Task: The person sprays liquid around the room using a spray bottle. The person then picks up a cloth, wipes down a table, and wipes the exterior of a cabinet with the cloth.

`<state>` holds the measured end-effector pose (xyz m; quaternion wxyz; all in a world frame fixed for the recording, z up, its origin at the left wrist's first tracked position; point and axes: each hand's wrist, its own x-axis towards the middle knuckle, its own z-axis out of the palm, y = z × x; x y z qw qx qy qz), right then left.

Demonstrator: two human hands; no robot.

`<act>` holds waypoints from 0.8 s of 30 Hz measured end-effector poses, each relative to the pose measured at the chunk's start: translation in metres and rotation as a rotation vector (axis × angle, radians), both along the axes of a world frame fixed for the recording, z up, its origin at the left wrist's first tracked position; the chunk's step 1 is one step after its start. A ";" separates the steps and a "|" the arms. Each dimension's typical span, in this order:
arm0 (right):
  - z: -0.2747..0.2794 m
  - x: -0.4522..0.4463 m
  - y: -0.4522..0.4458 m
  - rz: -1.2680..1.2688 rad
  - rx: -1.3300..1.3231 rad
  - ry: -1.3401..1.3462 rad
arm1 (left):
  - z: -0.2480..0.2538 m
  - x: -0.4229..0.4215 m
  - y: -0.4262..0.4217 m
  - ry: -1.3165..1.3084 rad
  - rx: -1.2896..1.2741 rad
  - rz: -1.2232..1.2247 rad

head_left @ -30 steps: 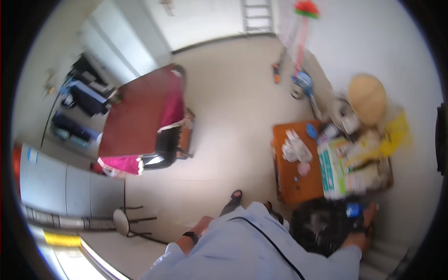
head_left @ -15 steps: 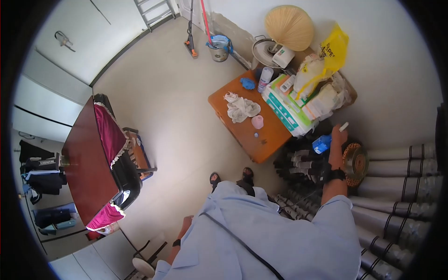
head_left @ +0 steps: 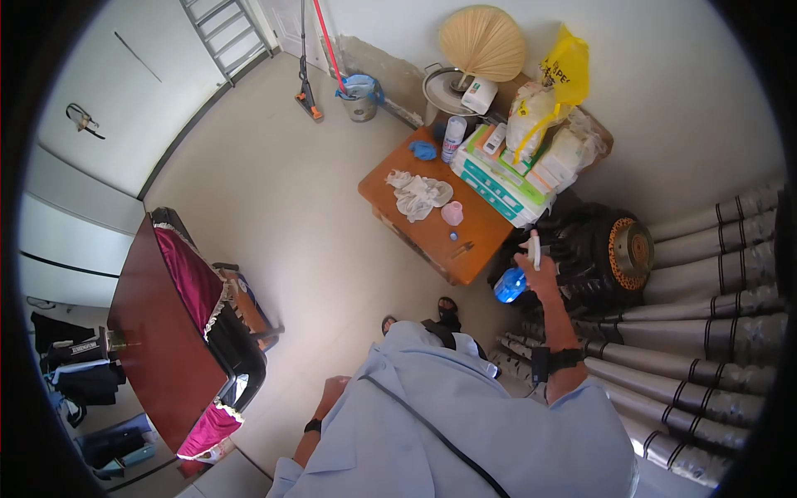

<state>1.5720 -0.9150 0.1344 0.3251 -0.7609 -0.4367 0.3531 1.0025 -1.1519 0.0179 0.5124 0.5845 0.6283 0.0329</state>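
Note:
My right hand [head_left: 540, 272] is wrapped round the neck of a spray bottle with blue liquid [head_left: 510, 285] and a white trigger head [head_left: 534, 249]. The bottle is tilted and hangs in the air by the near right corner of an orange-brown wooden table [head_left: 398, 217]. Down at my left side is my left hand [head_left: 334, 388], partly behind my shirt, its fingers not clear. On the table lie a crumpled whitish plastic bag or cloth [head_left: 421, 196], a pink cup-like item [head_left: 452, 213], a small blue cap [head_left: 453, 236] and a crumpled blue item [head_left: 422, 150].
Packs of tissues [head_left: 498, 187], a spray can [head_left: 454, 139] and a yellow bag [head_left: 567, 70] crowd the table's back. Right of my hand stands a dark rounded object with a patterned top [head_left: 631, 253], beside curtains [head_left: 706, 332]. A dark red table [head_left: 162, 324] stands left.
My right hand has come away from the dark patterned object, moving left and down with the spray bottle. The dark object shows more fully now. The whole view has shifted slightly.

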 end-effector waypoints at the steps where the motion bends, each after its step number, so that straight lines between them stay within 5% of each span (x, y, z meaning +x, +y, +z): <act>1: 0.016 -0.014 -0.006 0.012 -0.098 0.124 | -0.001 -0.004 0.004 -0.005 0.003 -0.008; 6: 0.013 -0.056 -0.025 0.082 -0.159 0.490 | -0.002 -0.020 0.015 -0.032 0.012 -0.032; 13: -0.002 -0.096 -0.017 -0.111 0.308 0.239 | 0.002 -0.028 0.019 -0.054 0.035 -0.011; 16: -0.006 -0.079 -0.001 0.041 0.366 -0.017 | 0.002 -0.029 0.021 -0.070 0.082 0.013; 20: -0.010 -0.062 0.031 -0.016 0.255 0.171 | -0.042 -0.033 0.011 0.088 0.173 -0.340; 24: -0.059 -0.024 0.067 0.033 0.195 0.184 | -0.021 -0.012 0.010 0.042 0.029 -0.093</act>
